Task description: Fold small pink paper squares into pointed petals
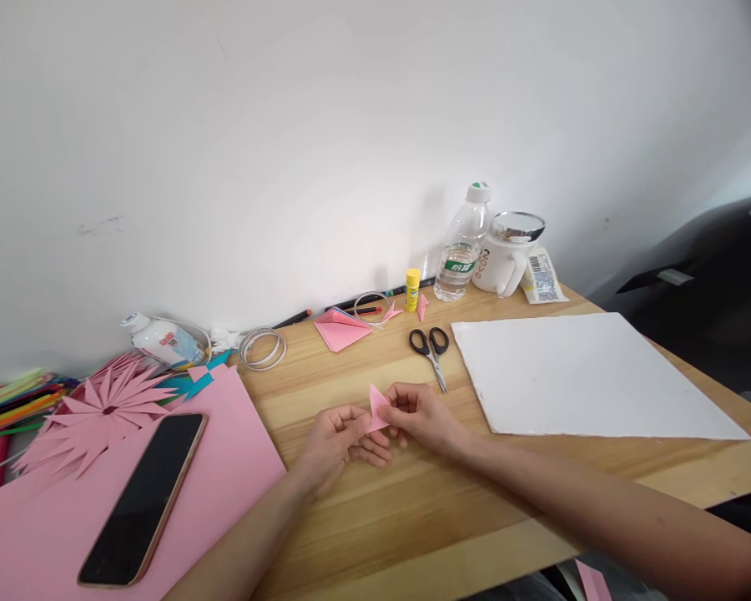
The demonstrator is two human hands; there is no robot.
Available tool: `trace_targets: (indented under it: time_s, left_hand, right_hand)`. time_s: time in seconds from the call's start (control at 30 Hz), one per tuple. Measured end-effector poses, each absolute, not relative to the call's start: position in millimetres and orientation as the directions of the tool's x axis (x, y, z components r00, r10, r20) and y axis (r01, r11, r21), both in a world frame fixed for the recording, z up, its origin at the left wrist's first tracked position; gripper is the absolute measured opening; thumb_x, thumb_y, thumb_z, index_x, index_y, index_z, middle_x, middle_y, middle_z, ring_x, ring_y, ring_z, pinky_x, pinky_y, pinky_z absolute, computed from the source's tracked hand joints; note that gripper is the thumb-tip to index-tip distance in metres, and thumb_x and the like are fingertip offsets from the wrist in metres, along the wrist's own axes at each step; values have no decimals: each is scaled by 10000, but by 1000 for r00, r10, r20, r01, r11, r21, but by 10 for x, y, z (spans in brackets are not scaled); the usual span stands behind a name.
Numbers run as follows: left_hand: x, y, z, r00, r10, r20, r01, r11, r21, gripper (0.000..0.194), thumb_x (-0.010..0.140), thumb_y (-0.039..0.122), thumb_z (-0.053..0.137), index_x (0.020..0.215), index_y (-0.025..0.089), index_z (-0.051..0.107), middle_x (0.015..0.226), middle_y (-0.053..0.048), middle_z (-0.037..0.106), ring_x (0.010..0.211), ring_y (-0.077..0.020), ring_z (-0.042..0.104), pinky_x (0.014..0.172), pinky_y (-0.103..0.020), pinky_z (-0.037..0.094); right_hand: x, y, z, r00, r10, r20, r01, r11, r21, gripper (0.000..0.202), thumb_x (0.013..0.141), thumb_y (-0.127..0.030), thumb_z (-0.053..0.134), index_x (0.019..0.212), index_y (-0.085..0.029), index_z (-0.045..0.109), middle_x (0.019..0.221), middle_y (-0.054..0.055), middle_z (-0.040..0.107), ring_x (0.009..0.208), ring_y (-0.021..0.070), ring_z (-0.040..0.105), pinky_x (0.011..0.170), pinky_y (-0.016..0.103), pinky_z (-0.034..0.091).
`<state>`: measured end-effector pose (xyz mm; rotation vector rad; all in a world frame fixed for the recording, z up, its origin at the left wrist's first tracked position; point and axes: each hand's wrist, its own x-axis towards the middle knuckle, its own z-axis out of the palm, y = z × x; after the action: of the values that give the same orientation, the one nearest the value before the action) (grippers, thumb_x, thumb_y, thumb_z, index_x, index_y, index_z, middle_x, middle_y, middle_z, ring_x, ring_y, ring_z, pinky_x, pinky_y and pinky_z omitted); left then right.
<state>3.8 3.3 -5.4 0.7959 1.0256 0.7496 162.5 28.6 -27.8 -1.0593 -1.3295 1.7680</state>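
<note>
A small folded piece of pink paper is held just above the wooden table. My left hand pinches its lower left side between thumb and fingers. From the other side, my right hand grips its right edge, the thumb pressed on the paper. Beyond my hands lie black-handled scissors, blades toward me. A stack of pink paper pieces rests near the wall, and two small folded pink pieces lie by the yellow glue stick.
A white board covers the right side. Behind it stand a water bottle, a white mug and a small packet. On the left, a phone and a pink paper flower lie on pink sheets. Tape rolls sit behind.
</note>
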Motion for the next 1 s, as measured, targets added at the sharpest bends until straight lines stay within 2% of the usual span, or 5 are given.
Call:
trace_targets:
  time_s: [0.3,0.53,0.73,0.9,1.0]
  left_hand:
    - [12,67,-89,394,810,-435,-140,520,842,375,662,433,691,736,94,549,632,-89,668,502,-156,637,480,-237,515]
    - [-8,34,-134,408,834,-372,-113,450,886,350,686,414,674,744,107,517,664,-98,678,528,-189,653,489,-276,523]
    - [12,28,-132,364,846,-389,-124,458,880,356,706,442,643,733,109,519,642,-85,670,508,-176,646,473,-264,520]
    - [30,22,-113,343,858,-382,-115,442,890,336,722,425,633,780,103,558,665,-68,668,523,-161,646,495,-261,527]
    - [46,12,-110,313,876,-366,-108,416,903,327,704,394,661,820,104,563,640,-50,659,519,-160,645,496,-260,528]
  right_hand:
    - [1627,284,-321,-531,833,-153,-149,-270,-951,338,640,-433,688,666,-140,521,530,-36,573,427,61,523,428,181,444]
    - [1650,284,-338,-574,806,-144,-131,-265,-955,340,637,-431,693,646,-124,549,531,-19,591,442,70,547,445,193,476]
    - [1640,287,-309,-558,818,-138,-142,-258,-956,354,667,-459,658,707,-121,562,560,-19,582,479,72,559,493,208,496]
    - [1643,287,-318,-434,895,-99,-132,-172,-976,348,662,-463,660,722,-149,521,584,-32,561,485,78,548,486,214,476]
    - [1659,287,-337,-377,926,-11,-38,-27,-999,295,711,-438,626,714,-155,542,633,-4,574,550,98,553,524,229,463]
